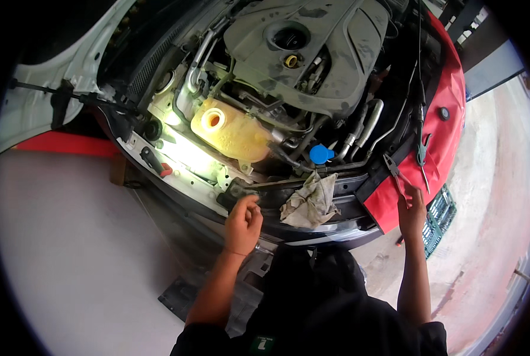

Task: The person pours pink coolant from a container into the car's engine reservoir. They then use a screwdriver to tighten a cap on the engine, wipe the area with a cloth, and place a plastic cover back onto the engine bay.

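Observation:
My right hand [414, 213] grips the red handles of a pair of pliers [391, 166], whose jaws point toward the engine bay over the edge of a red fender cover [389, 204]. My left hand [243, 228] is closed, its fingers curled beside the front panel; anything inside them is hidden. A crumpled grey rag [310, 200] lies on the front edge between my hands. Beyond my left hand sits a yellowed plastic coolant tank [241, 136] with an uncapped neck. A blue reservoir cap [321, 154] shows behind the rag.
On the red cover lie a green-handled screwdriver-like tool [421, 153] and a round black cap [443, 113]. A black and red work light [154, 161] rests at the left. The grey engine cover [336, 65] fills the back. A teal tool case [442, 218] is on the floor.

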Demonstrator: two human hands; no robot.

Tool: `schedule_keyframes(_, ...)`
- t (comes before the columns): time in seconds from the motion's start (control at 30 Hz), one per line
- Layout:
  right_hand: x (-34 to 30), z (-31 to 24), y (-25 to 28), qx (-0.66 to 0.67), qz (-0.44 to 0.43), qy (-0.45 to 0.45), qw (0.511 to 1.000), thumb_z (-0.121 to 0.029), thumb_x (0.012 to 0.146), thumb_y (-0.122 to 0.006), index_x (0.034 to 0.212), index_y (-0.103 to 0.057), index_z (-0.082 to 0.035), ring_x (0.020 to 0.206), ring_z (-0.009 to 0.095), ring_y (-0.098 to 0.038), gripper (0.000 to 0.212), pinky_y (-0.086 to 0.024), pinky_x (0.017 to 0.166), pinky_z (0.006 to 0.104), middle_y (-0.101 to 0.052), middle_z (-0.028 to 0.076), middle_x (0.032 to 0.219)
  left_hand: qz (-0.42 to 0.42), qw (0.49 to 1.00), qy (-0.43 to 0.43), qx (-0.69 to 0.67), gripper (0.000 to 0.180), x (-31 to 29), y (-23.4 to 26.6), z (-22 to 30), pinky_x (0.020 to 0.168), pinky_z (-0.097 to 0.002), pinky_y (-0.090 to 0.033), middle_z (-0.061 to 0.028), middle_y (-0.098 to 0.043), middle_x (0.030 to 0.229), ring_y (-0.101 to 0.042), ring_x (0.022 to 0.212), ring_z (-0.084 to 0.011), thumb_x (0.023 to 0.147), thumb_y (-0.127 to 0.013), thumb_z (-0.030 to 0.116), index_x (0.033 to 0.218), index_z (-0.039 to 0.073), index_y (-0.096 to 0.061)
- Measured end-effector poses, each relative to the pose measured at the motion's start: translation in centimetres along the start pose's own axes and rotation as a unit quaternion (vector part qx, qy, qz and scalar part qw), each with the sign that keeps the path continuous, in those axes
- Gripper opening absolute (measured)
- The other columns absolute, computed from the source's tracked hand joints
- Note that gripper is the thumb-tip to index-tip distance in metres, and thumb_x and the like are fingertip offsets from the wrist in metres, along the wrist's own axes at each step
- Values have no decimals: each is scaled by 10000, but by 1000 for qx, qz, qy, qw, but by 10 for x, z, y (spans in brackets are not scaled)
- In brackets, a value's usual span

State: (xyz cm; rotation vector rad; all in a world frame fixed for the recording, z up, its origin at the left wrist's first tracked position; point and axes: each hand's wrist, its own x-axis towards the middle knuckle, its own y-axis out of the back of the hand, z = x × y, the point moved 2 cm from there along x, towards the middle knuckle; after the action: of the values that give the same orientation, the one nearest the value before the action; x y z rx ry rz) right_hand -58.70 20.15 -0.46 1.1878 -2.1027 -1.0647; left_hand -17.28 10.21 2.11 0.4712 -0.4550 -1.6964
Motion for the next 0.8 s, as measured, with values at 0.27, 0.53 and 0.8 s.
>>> schedule_keyframes(0.27,14,14,-2,-122,-42,-30,991,-127,778,-667,1244,-530,-63,1118,383,-555,490,-478,917,448,-548,166,1237,5,993,0,-115,255,27,-11,-22,606,-245,-452,-42,-602,838,-528,657,-97,899,-562,7,1151,36,-589)
schedule_keyframes(0.53,31,17,8,-89,55,-42,994,-121,794,-659,1190,-570,-91,1125,341,-559,407,-480,911,422,-574,135,1183,-1,999,5,-45,293,7,-24,4,615,-240,-438,-24,-587,827,-480,634,-91,889,-576,14,1179,49,-577)
schedule_keyframes(0.8,137,85,-10,-75,106,-102,986,-435,864,-656,1156,-585,12,1001,424,-607,539,-486,852,459,-626,272,1065,49,970,150,-183,277,16,-41,27,640,-254,-494,-57,-633,936,-603,733,-110,947,-590,156,1195,43,-544)
